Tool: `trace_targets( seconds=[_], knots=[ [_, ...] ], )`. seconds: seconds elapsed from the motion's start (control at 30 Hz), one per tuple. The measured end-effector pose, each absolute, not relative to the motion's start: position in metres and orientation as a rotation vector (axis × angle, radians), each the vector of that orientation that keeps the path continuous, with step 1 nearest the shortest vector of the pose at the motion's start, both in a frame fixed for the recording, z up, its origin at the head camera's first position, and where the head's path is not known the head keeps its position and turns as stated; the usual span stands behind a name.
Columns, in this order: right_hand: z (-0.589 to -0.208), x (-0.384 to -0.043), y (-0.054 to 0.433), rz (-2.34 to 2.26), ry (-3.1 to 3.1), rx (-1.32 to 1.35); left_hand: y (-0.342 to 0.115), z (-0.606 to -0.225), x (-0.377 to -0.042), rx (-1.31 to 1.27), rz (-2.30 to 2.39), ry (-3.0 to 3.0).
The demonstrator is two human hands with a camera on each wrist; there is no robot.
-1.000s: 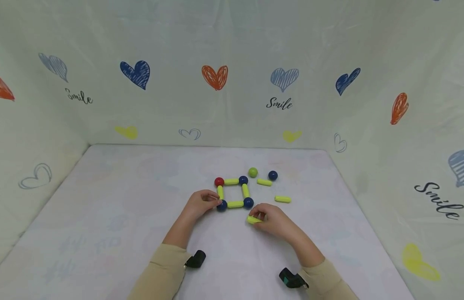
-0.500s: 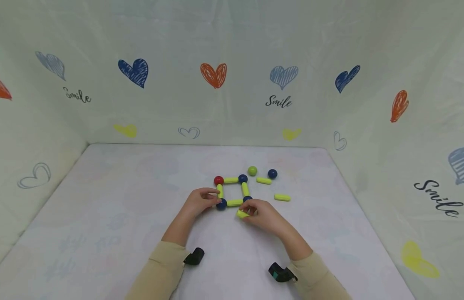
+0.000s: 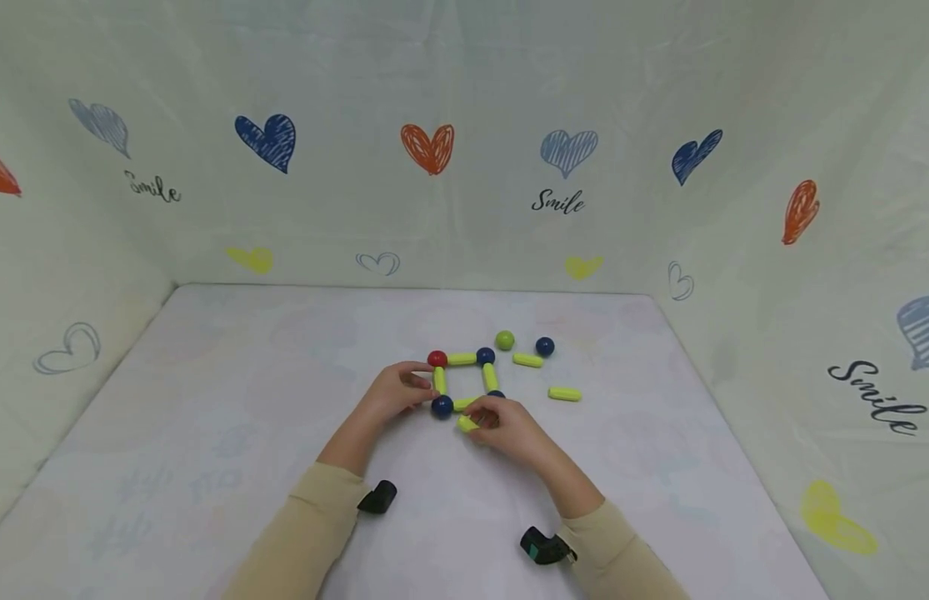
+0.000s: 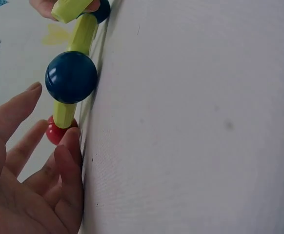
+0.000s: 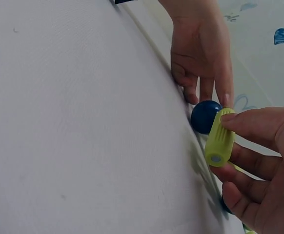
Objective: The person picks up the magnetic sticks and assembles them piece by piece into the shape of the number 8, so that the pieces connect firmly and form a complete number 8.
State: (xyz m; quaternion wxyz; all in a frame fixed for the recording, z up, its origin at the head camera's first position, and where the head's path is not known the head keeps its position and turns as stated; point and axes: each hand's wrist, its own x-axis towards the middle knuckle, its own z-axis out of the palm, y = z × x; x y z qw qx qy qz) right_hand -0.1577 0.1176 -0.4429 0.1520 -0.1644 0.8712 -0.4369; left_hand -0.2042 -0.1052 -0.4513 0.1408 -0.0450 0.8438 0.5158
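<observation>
A square of yellow-green magnetic sticks joined by balls lies on the table; its corners are a red ball (image 3: 437,358) and blue balls, the near-left blue ball (image 3: 442,407) among them. My left hand (image 3: 395,392) is beside the square's left side, fingers loosely bent; in the left wrist view its thumb is apart from the blue ball (image 4: 71,77). My right hand (image 3: 509,429) pinches a loose yellow-green magnetic stick (image 5: 221,139) between thumb and fingers, in front of the square's near side. A metal tip shows at the stick's end. That hand partly hides the near-right blue ball (image 3: 496,394).
Behind and right of the square lie a green ball (image 3: 505,340), a loose blue ball (image 3: 544,346) and two loose sticks, a farther stick (image 3: 527,360) and a nearer stick (image 3: 565,393). A cloth backdrop (image 3: 329,208) printed with hearts encloses the white table (image 3: 247,417).
My right hand has moved left along the square's near side, carrying the pinched stick toward the near-left blue ball. My left hand has drawn slightly back from that ball.
</observation>
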Motion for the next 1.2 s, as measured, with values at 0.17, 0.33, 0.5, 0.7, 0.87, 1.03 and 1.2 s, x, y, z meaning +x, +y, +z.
trace_targets(
  seconds=[0.17, 0.33, 0.5, 0.7, 0.87, 1.03, 1.2],
  knots=[
    [-0.446, -0.156, 0.110, -1.310, 2.495, -0.454, -0.105, -0.451, -0.211, -0.070, 1.476, 2.448],
    [-0.449, -0.154, 0.102, -1.373, 2.479, -0.393, -0.103, -0.450, -0.217, -0.025, 1.441, 2.463],
    [-0.451, -0.152, 0.096, -1.409, 2.456, -0.351, -0.100, -0.450, -0.223, -0.045, 1.416, 2.470],
    [-0.454, -0.150, 0.093, -1.437, 2.448, -0.315, -0.097, -0.454, -0.227, -0.051, 1.368, 2.509],
    [-0.456, -0.148, 0.090, -1.474, 2.443, -0.293, -0.097, -0.456, -0.226, -0.012, 1.382, 2.527],
    [-0.458, -0.147, 0.086, -1.513, 2.415, -0.269, -0.098, -0.458, -0.224, -0.009, 1.406, 2.530],
    [-0.458, -0.146, 0.082, -1.541, 2.389, -0.224, -0.097, -0.459, -0.224, -0.005, 1.414, 2.538]
  ],
)
